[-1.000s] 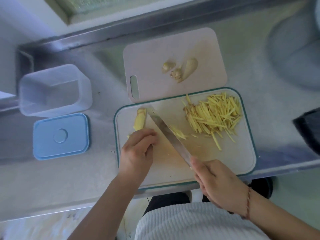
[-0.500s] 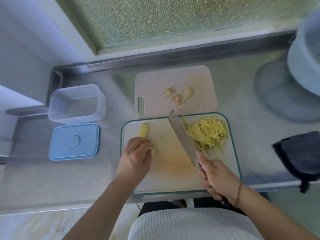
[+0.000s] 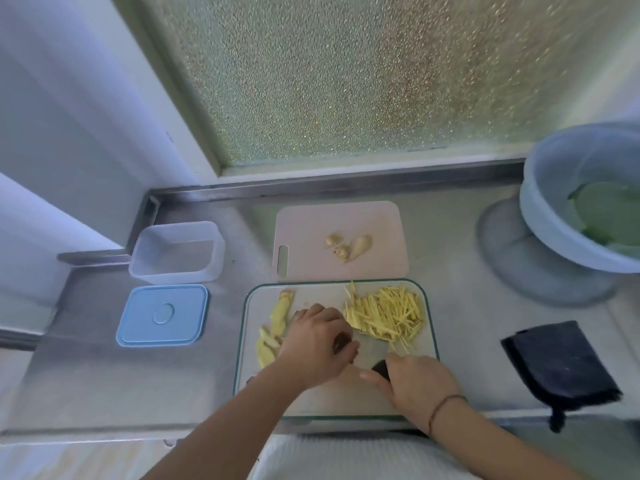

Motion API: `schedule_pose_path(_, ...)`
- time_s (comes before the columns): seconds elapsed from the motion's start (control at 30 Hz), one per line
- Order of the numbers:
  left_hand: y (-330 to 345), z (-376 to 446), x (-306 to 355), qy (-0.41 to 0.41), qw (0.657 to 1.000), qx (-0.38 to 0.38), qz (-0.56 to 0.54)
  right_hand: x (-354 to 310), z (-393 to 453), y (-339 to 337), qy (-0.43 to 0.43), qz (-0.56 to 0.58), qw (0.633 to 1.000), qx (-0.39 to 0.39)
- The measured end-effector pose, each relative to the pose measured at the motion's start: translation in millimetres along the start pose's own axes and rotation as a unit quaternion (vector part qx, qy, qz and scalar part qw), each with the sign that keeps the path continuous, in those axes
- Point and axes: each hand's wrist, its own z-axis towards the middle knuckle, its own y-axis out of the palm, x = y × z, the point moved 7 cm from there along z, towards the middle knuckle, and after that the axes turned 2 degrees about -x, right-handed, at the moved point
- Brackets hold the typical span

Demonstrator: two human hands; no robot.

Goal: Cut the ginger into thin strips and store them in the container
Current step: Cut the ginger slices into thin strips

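head view, step: I was partway thru the cutting, not at storing yet, judging by the uncut ginger beside the cut pile.
R hand (image 3: pixel 420 384): was wrapped round the dark handle of the knife (image 3: pixel 372 351); blade lay low on the green-rimmed board (image 3: pixel 429 323), its edge against the near side of the strips.
L hand (image 3: pixel 317 344): was over the blade's back end, fingers curled; couldn't tell if it gripped anything or just pressed the blade.
strips (image 3: pixel 386 313): yellow pile on the board's far-right part, some stragglers at the near edge.
uncut ginger (image 3: pixel 277 320): slabs on the board's left side, just beside my L hand, not touched.
container (image 3: pixel 176 252): clear tub w/ nothing visible inside, on the worktop (image 3: pixel 457 237) well left of the board; blue lid (image 3: pixel 162 315) lay flat just in front of it.
pink board (image 3: pixel 341 220): behind the main board, w/ a few knobbly offcuts (image 3: pixel 348 245).
other: pale bowl (image 3: pixel 554 216) at far right, dark cloth (image 3: pixel 557 365) on the right.
next move, my guess: tidy the pile aside w/ the blade, then pull a slab under the knife and slice fine; needed fingertips tucked back from the edge.
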Motion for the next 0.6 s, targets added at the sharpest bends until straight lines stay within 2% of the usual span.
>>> schedule_pose_path(0.23,10,21,-14,-0.141,0.984,-0.002,-0.110,-9,-4,-8,-0.032,-0.069,0.997,0.020)
schedule_pose_path(0.3,12,22,-21,-0.164,0.978,0.022,-0.125,-11,-5,-9,-0.024,-0.079,0.997,0.014)
schedule_pose_path(0.47,5,25,-7,-0.092,0.989,0.096,-0.063,-9,-1,-9,-0.023,-0.081,0.996,0.011)
schedule_pose_path(0.53,12,30,6,-0.060,0.997,0.051,-0.022,-9,1,-8,-0.026,-0.083,0.996,0.000)
schedule_pose_path(0.6,19,35,4,-0.082,0.996,0.007,0.019,-8,0,-9,-0.025,-0.091,0.995,-0.019)
